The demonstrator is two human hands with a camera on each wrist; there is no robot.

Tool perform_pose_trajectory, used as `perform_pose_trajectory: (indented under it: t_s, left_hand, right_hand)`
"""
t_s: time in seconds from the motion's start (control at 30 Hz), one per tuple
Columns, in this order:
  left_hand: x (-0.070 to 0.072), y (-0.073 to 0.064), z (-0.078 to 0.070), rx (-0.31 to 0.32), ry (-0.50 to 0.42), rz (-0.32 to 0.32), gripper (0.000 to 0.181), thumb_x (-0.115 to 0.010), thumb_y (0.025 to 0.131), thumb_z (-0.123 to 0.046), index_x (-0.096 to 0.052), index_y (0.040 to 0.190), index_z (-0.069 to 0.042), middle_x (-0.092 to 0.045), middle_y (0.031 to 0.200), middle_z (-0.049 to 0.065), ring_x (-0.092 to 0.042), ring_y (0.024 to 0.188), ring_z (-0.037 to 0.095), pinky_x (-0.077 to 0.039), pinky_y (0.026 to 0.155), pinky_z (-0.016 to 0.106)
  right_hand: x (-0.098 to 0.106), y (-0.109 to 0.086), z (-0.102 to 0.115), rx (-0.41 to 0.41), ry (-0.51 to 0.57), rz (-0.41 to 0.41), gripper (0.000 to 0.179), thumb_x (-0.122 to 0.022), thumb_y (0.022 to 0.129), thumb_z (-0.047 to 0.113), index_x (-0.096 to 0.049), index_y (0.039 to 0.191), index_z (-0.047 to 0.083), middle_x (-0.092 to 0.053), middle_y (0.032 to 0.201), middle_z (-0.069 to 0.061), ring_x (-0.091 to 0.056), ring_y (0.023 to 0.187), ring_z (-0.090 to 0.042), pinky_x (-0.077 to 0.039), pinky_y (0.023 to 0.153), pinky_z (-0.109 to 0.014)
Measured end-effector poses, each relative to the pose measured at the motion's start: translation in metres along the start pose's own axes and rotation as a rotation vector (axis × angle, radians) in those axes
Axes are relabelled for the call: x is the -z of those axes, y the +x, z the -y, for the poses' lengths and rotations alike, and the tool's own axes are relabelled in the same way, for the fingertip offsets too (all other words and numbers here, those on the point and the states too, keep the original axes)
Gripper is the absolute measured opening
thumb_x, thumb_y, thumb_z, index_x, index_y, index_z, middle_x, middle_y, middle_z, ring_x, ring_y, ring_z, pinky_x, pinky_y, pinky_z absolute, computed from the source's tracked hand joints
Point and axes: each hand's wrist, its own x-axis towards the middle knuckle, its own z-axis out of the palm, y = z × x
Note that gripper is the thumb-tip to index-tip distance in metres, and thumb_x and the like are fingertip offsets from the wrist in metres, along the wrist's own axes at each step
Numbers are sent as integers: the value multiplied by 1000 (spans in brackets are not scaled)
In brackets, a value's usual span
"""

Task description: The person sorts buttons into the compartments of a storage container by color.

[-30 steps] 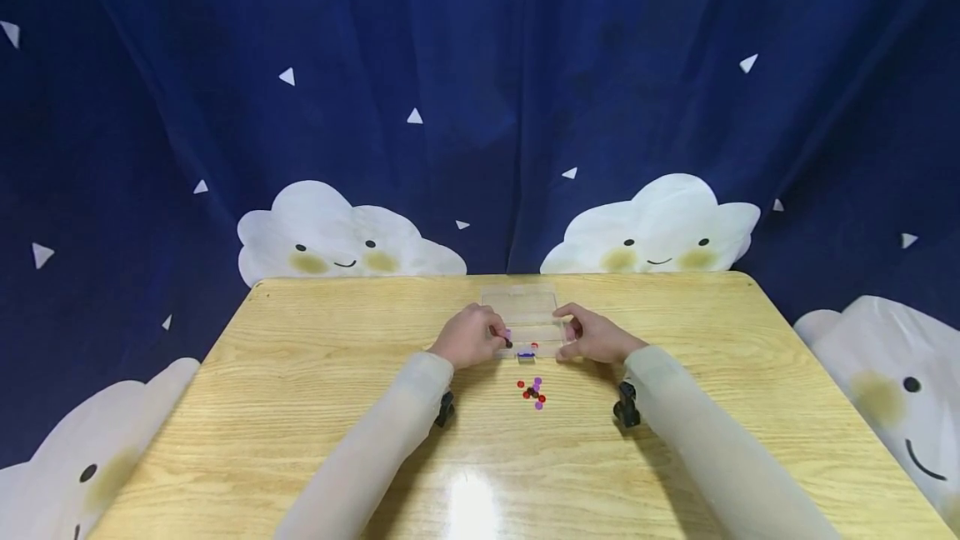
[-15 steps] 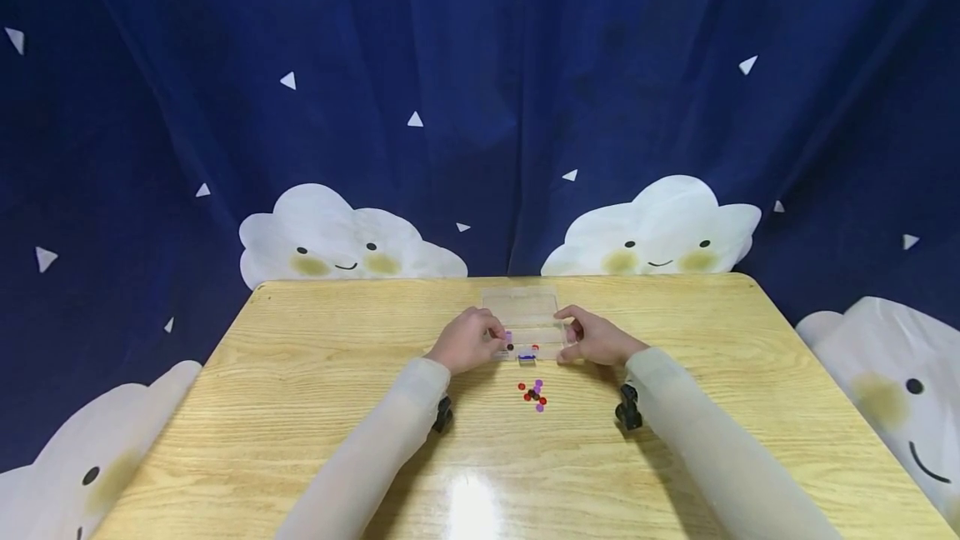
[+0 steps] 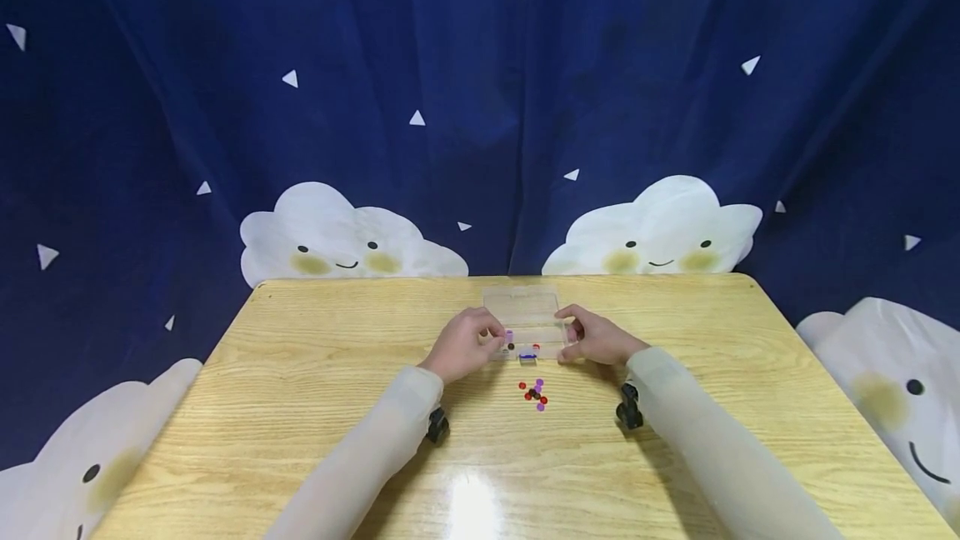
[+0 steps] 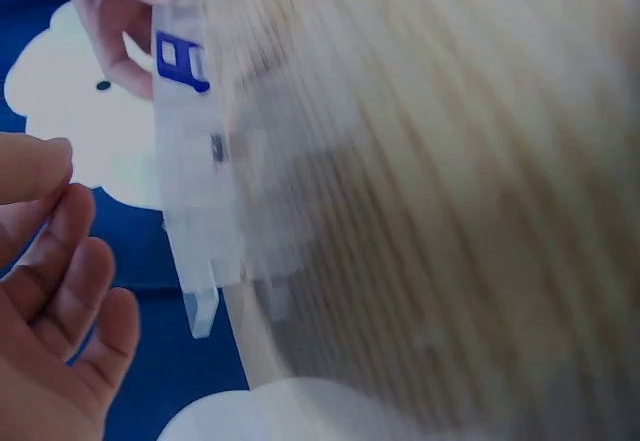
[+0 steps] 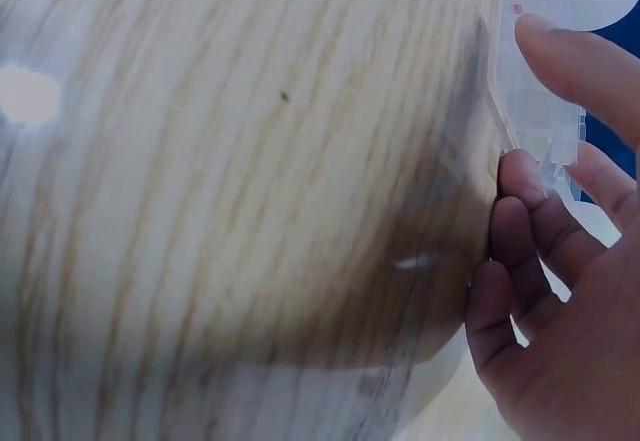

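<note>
A clear plastic box [image 3: 551, 338] stands with its lid [image 3: 521, 307] tilted back and a blue latch [image 3: 528, 356] at its front. My right hand [image 3: 597, 337] grips the box's right end between thumb and fingers, as the right wrist view also shows. By the left end is my left hand [image 3: 467, 342]; in the left wrist view its fingers [image 4: 75, 221] are loosely bent, holding nothing, apart from the box. Inside the box lie a dark round piece [image 3: 512, 347], a purple piece [image 3: 509, 333] and a red piece [image 3: 536, 347]. Their exact kind is too small to tell.
In front of the box, a small cluster of red, purple and dark round pieces [image 3: 535, 394] lies on the wooden table [image 3: 315, 373]. The table's far edge runs close behind the lid, before a dark blue curtain [image 3: 480, 90] with white clouds.
My left fingers have let go of the dark round piece, which now lies in the box. That hand has drawn back slightly leftward. The right hand keeps its place on the box.
</note>
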Motion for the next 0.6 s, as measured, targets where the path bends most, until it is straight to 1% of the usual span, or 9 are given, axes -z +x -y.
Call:
perform_pose_trajectory:
  t_s: [0.07, 0.17, 0.3, 0.6]
  left_hand:
    - [0, -3, -3, -25, -11, 34, 9, -67, 93, -17, -75, 94, -13, -69, 96, -5, -58, 88, 14, -50, 78, 27]
    - [-2, -6, -7, -74, -3, 89, 9, -67, 92, -15, -75, 93, -11, -69, 94, -4, -59, 87, 14, -50, 79, 26]
    - [-4, -10, -12, -110, 16, 144, 7, -68, 91, -15, -75, 91, -13, -69, 92, -5, -59, 85, 11, -50, 79, 24]
    - [-12, -13, -17, -115, 45, 206, 7, -69, 92, -16, -75, 94, -14, -71, 94, -5, -60, 85, 7, -51, 77, 20]
  right_hand:
    - [0, 0, 0, -2, -1, 0, 71, -81, 80, 15, -42, 140, 5, -48, 88, -3, -46, 79, -17, -40, 75, -30]
    - [-1, 0, 0, 3, -1, -3, 71, -81, 80, 14, -42, 140, 4, -48, 88, -4, -46, 79, -17, -40, 74, -30]
    - [-1, 0, 0, -4, -7, -11, 70, -81, 81, 15, -43, 139, 5, -49, 88, -4, -46, 79, -17, -40, 74, -30]
    - [-1, -1, 2, -21, -9, -11, 70, -81, 81, 15, -43, 139, 6, -49, 89, -5, -46, 79, -17, -39, 73, -30]
